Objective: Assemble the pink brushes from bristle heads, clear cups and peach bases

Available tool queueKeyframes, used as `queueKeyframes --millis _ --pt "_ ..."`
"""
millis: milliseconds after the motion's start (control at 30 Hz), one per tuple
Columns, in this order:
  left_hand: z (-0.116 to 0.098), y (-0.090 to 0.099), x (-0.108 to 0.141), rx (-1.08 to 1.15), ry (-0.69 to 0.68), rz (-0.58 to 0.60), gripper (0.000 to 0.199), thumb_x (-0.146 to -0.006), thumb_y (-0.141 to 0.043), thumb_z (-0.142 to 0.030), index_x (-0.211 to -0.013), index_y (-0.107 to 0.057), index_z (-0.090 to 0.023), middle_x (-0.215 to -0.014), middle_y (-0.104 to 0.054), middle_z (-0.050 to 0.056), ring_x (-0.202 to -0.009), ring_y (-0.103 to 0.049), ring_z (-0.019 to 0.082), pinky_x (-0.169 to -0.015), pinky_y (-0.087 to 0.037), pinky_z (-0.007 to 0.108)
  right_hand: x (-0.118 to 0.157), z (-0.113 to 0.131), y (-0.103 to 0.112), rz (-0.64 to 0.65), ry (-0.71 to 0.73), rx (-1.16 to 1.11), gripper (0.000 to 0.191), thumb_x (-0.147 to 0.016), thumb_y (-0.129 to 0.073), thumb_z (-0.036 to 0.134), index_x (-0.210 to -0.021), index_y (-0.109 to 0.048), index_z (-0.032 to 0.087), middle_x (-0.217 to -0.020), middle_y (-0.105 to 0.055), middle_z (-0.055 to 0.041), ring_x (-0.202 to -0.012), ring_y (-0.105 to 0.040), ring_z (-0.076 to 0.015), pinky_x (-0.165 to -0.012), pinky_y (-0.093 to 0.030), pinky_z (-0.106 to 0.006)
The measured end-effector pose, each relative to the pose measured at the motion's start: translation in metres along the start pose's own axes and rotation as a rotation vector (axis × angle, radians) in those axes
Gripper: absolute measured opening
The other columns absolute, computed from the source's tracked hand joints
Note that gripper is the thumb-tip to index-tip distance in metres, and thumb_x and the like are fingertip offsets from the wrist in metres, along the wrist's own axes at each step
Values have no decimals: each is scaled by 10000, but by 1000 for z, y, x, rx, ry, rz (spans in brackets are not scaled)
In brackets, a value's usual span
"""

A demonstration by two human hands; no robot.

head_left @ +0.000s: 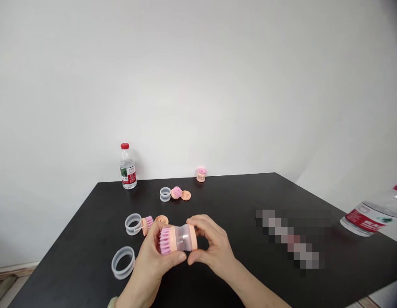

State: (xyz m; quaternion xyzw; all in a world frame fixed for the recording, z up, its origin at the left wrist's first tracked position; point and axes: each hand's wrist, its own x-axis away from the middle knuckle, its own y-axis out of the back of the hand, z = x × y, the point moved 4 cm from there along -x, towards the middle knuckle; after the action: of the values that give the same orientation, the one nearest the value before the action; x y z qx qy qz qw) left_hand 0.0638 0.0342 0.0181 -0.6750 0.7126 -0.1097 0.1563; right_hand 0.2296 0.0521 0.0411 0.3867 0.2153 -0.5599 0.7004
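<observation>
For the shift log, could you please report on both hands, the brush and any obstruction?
Left hand holding brush near bristles; right hand at opposite end. Brush sideways, bristles leftward. Translucent ring beside left wrist, not blocking.

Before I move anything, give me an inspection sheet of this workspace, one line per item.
Surface: black tabletop.
Work items: pink-bristled brush with translucent middle, in hand; middle row of translucent ring, bristle head and peach cap; back row of smaller-looking ring, bristle piece and peach disc; single front ring; assembled brush near the wall.
Clutter: red-capped water bottles, left and right; pixelated patch, contents unreadable.
Hands: left hand holds the bristled end; right hand has fingers at the peach end, exact grip unclear.
Cables: nothing seen.
Surroundings: whitish wall behind.
</observation>
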Motion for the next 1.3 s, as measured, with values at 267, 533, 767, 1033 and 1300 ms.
queueKeyframes --millis 267,533,767,1033,1300 --pt "0 -2 2 33 26 -5 571 -489 -953 -382 -871 -560 -223 -847 -450 -41 -695 -450 88 -595 -373 189 1 2 0 7 47 52 668 -739 -727 630 -1286 -616 262 -1090 -643 -97 -905 -659 -208 -689 -624 -263" --pt "-6 -6 7 62 100 -73 613 -488 -949 -403 -944 -572 -242 -841 -483 -39 -624 -436 72 -481 -266 175 2 14 3 141 88 133 588 -1004 -422 554 -1489 -429 221 -1333 -620 -153 -1197 -628 -272 -982 -566 -408" --pt "-5 -3 6 36 22 -131 634 -429 -956 -314 -985 -654 -263 -1148 -525 18 -758 -526 121 -560 -391 203 -1 17 6 137 117 187 486 -1000 -524 445 -1441 -496 243 -1323 -660 -122 -1193 -646 -257 -997 -559 -399" --pt "-13 -7 7 16 42 -7 544 -442 -954 -380 -877 -671 -218 -943 -555 -6 -663 -494 90 -526 -356 188 -7 25 7 34 188 189 556 -927 -542 594 -1359 -585 246 -1074 -737 -116 -912 -628 -249 -762 -586 -403" --pt "-9 -8 8 -28 84 45 517 -574 -877 -543 -815 -625 -162 -610 -598 -12 -519 -559 103 -443 -420 176 -5 30 5 66 242 189 550 -939 -562 535 -1408 -535 250 -1161 -720 -125 -952 -603 -245 -781 -569 -401"
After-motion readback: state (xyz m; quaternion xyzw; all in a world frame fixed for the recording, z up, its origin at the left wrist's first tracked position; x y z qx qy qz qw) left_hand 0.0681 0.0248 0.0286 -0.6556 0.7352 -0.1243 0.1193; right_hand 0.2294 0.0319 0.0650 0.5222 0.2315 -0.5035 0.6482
